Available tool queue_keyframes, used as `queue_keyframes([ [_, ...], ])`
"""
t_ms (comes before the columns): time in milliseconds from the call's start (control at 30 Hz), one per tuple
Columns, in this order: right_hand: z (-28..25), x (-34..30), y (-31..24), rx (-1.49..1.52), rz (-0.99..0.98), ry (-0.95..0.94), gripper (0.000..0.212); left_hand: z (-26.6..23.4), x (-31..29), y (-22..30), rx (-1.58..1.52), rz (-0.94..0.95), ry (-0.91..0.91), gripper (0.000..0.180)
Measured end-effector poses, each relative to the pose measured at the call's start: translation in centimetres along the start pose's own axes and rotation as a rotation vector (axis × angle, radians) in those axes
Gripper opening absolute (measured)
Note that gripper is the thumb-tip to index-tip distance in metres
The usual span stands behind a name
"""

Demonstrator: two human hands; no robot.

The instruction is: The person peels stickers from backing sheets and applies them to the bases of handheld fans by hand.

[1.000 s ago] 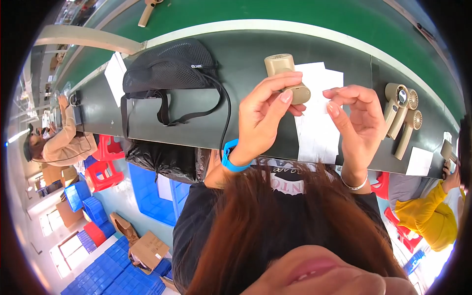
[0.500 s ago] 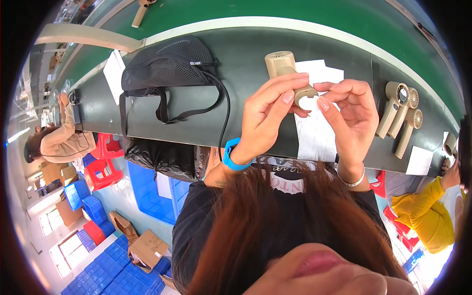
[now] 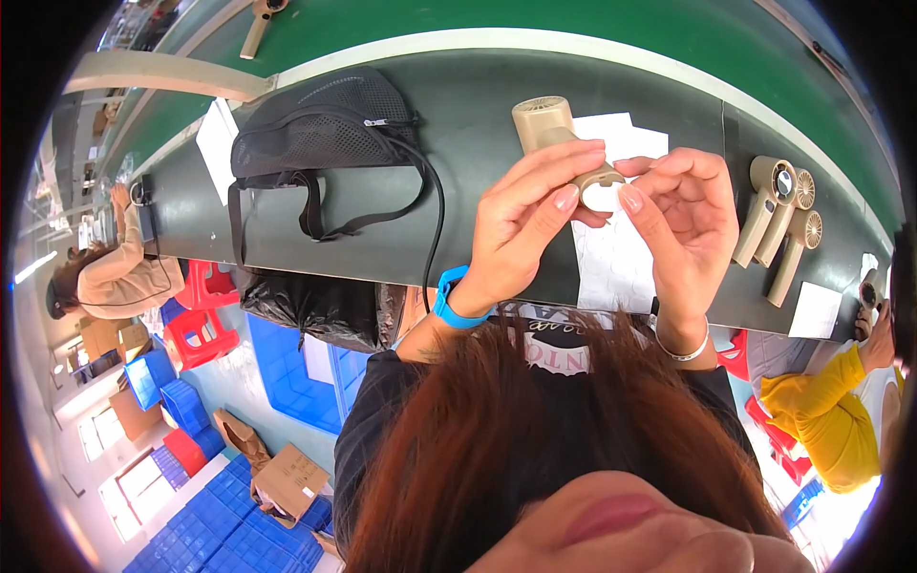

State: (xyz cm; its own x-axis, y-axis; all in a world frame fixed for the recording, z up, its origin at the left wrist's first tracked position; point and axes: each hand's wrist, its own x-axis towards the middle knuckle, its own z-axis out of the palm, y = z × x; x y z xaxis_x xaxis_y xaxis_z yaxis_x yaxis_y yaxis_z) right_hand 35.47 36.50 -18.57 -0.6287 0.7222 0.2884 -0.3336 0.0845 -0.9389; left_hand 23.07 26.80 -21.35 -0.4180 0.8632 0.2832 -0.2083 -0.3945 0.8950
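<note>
My left hand is wrapped round the handle of a beige handheld fan, whose round grilled head points away from me. At the handle's near end a white oval piece covers most of the end face, like a sticker. My right hand pinches at the right edge of this white piece, its thumb on the rim and its other fingers curled behind. Whether the piece is fully stuck down cannot be made out. Beneath the hands lie white paper sheets on the dark bench.
Several beige handheld fans lie to the right. A black mesh bag with straps and a cable lies at left. A white paper is near the right edge. Co-workers sit on both sides; a yellow sleeve shows at right.
The fan's handle end has turned slightly, so more of the white oval's face shows. My right thumb has shifted a little along its edge. Both hands stay nearly in place.
</note>
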Motion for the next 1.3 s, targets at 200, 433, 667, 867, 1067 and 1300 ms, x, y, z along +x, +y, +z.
queue_keyframes([
  [200, -0.03, -0.03, -0.06, 0.014, 0.044, 0.006, 0.031, -0.08, -0.12, -0.08, 0.009, 0.002, -0.007, 0.030],
  [433, -0.35, -0.08, -0.01, 0.030, 0.043, -0.001, 0.031, -0.01, -0.12, -0.21, -0.011, 0.007, -0.032, 0.031],
  [667, -0.09, -0.17, -0.17, 0.027, 0.061, 0.005, 0.031, -0.23, -0.26, -0.23, -0.013, 0.003, -0.052, 0.034],
  [867, 0.02, -0.06, -0.39, 0.003, 0.088, 0.013, 0.031, -0.24, -0.14, -0.40, 0.002, 0.009, -0.046, 0.033],
  [1067, 0.19, -0.35, -0.61, -0.022, 0.093, 0.025, 0.031, -0.06, -0.34, -0.20, -0.002, -0.001, -0.037, 0.032],
  [1300, 0.30, -0.39, -0.38, -0.004, 0.076, 0.043, 0.032, 0.00, -0.37, -0.35, -0.010, 0.001, -0.025, 0.033],
])
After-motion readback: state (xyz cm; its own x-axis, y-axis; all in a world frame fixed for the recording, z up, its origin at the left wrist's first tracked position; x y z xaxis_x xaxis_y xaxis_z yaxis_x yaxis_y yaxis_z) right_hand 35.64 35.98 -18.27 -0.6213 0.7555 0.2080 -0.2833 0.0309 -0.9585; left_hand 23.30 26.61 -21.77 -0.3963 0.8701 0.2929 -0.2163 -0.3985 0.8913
